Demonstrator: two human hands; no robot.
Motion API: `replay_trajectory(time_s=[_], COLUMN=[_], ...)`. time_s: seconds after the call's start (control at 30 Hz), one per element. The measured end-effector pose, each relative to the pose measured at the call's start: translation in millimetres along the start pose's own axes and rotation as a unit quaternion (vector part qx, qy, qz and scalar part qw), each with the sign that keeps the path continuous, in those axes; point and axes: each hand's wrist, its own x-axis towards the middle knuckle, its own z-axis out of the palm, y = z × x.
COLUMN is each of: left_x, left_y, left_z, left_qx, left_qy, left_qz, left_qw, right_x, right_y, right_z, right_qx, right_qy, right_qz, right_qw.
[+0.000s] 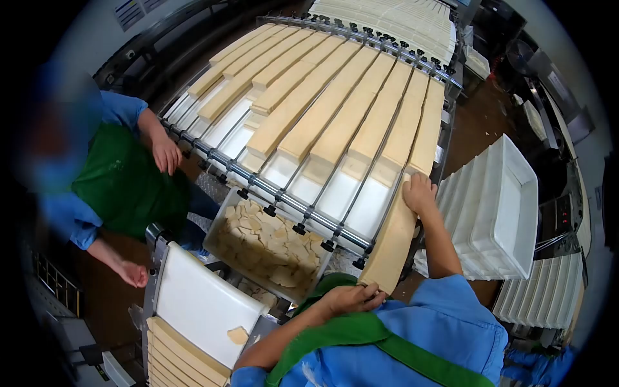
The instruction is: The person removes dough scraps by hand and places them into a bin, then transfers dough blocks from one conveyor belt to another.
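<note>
A long pale-yellow block (392,240), with a rectangular cross-section, slants over the front right edge of a white slatted conveyor (316,193). My right hand (420,193) is closed around its far end. At the near end, my left hand (353,298) curls its fingers against the block's end face. The block lies in line with the rightmost of several similar long blocks (335,122) resting side by side on the conveyor, separated by thin metal rods.
Below the conveyor's front bar (284,197) sits a bin (316,280) of broken flat pieces. A second white belt (200,303) carries more blocks, lower left. A co-worker in a green apron (132,180) stands left. Stacked white trays (474,213) stand right.
</note>
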Motion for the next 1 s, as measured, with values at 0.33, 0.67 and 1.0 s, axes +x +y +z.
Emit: replay_trajectory(time_s=[0.33, 0.67, 1.0], left_x=[34.2, 27.9, 18.9], left_y=[-27.3, -36.6, -29.1], left_z=[6.9, 32.8, -19.1], left_qx=[0.126, -0.120, -0.065], left_qy=[0.045, -0.117, 0.047], left_qz=[0.118, -0.104, -0.243], left_qw=[0.984, 0.980, 0.967], right_x=[4.1, -72.4, -172.5], right_y=[2.5, 11.8, 10.6], right_z=[0.1, -6.5, 15.1], right_qx=[0.005, 0.317, 0.213], right_qy=[0.112, 0.187, 0.248], right_qz=[-0.030, -0.284, -0.518], right_qw=[0.993, 0.885, 0.791])
